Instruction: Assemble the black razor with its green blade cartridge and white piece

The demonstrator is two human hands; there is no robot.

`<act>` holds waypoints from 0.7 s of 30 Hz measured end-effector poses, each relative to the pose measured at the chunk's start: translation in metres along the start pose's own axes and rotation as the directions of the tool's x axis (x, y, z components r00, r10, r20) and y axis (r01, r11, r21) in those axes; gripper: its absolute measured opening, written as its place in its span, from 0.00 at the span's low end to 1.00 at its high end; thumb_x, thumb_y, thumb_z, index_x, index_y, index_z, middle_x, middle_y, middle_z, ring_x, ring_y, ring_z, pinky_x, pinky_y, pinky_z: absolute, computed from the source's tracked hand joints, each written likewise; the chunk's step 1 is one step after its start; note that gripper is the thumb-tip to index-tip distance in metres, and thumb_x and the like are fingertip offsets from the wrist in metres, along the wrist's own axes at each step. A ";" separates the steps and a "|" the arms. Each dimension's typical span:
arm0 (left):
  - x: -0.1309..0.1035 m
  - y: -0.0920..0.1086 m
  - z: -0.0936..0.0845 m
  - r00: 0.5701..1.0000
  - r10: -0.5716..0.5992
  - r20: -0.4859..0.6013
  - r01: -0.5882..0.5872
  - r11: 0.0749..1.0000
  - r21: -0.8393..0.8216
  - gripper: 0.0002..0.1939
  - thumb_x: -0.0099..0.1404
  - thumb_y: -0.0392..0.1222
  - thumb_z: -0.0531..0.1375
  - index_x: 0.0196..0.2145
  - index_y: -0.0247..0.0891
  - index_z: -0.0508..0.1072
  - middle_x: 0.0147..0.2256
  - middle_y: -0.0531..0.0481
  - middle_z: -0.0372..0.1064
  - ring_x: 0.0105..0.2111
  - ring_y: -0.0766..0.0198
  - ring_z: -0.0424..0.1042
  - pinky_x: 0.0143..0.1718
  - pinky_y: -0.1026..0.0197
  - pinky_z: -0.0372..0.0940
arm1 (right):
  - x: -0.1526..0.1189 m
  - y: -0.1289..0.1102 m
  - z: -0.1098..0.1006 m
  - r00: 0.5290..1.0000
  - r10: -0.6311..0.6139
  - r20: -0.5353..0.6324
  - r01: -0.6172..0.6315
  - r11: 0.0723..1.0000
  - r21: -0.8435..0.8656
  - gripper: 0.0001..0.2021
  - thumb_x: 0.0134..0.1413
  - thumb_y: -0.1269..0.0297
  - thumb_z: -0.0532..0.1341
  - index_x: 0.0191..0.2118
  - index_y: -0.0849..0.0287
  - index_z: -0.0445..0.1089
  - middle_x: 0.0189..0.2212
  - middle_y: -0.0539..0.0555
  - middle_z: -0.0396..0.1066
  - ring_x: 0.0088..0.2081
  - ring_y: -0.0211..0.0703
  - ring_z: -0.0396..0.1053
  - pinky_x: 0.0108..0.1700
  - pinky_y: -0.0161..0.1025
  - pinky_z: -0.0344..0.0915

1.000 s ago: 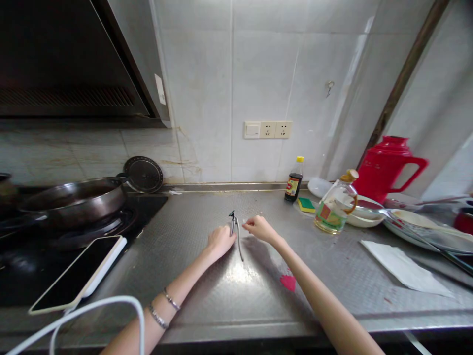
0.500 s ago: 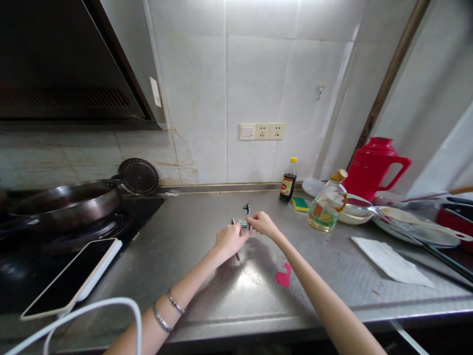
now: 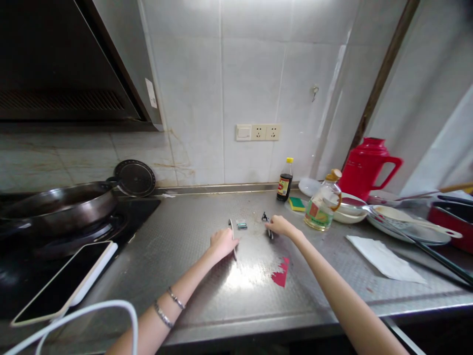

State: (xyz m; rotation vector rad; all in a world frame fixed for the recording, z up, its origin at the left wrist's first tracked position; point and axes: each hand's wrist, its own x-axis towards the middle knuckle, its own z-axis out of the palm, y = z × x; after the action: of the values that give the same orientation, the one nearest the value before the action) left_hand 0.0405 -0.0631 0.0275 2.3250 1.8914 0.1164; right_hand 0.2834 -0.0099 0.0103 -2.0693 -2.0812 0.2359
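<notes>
Although the left hand covers its middle, a grey strip shows as thin and slightly curved, above and below the fingers, which are clamped on it. At the right hand, the fingers are pinched together on a small dark tool. Between the hands, a greenish piece lies on the metal counter. Beyond the right hand are the oil bottle and sponge. A white cable crosses before the left forearm. Both arms reach forward, palms down.
</notes>
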 end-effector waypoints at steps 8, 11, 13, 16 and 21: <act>0.003 -0.002 0.007 1.000 0.009 -0.007 -0.009 1.000 0.029 0.14 0.60 0.43 0.50 0.37 0.36 0.73 0.38 0.39 0.73 0.40 0.54 0.72 0.36 0.58 0.65 | 0.005 0.002 0.001 0.998 0.006 0.058 -0.001 0.996 -0.087 0.17 0.50 0.57 0.54 0.34 0.65 0.75 0.35 0.67 0.74 0.37 0.50 0.72 0.32 0.35 0.61; 0.004 -0.004 0.010 1.000 0.015 -0.012 -0.014 1.000 0.025 0.14 0.60 0.42 0.50 0.37 0.36 0.73 0.38 0.39 0.73 0.40 0.54 0.72 0.37 0.59 0.65 | 0.003 0.001 -0.001 0.997 0.014 0.077 -0.006 0.993 -0.114 0.17 0.49 0.57 0.55 0.35 0.64 0.75 0.37 0.67 0.73 0.38 0.51 0.72 0.33 0.36 0.62; 0.004 -0.005 0.011 1.000 0.014 -0.018 -0.014 1.000 0.019 0.14 0.60 0.42 0.50 0.36 0.36 0.73 0.38 0.39 0.73 0.39 0.54 0.72 0.36 0.59 0.65 | 0.002 0.000 -0.003 0.996 0.016 0.087 -0.005 0.992 -0.125 0.17 0.50 0.57 0.54 0.34 0.64 0.75 0.37 0.67 0.73 0.38 0.51 0.72 0.33 0.36 0.62; 0.005 -0.006 0.012 0.999 0.019 -0.040 -0.018 1.000 0.009 0.14 0.60 0.42 0.50 0.36 0.36 0.74 0.37 0.39 0.73 0.39 0.54 0.72 0.35 0.60 0.64 | 0.000 -0.001 -0.005 0.995 0.014 0.098 0.000 0.991 -0.133 0.17 0.50 0.57 0.54 0.34 0.63 0.75 0.36 0.66 0.74 0.38 0.50 0.72 0.33 0.35 0.62; 0.004 -0.006 0.010 0.996 0.033 -0.088 -0.034 0.999 -0.016 0.15 0.61 0.43 0.49 0.33 0.36 0.74 0.34 0.42 0.74 0.37 0.56 0.73 0.33 0.62 0.63 | -0.005 -0.002 -0.010 0.996 0.004 0.089 0.009 0.991 -0.136 0.16 0.49 0.57 0.54 0.32 0.63 0.75 0.34 0.64 0.74 0.36 0.49 0.71 0.32 0.35 0.61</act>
State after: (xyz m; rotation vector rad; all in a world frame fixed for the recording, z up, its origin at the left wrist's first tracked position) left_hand 0.0369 -0.0584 0.0169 2.3781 1.8827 0.2412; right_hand 0.2842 -0.0153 0.0205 -2.1707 -2.2090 0.1939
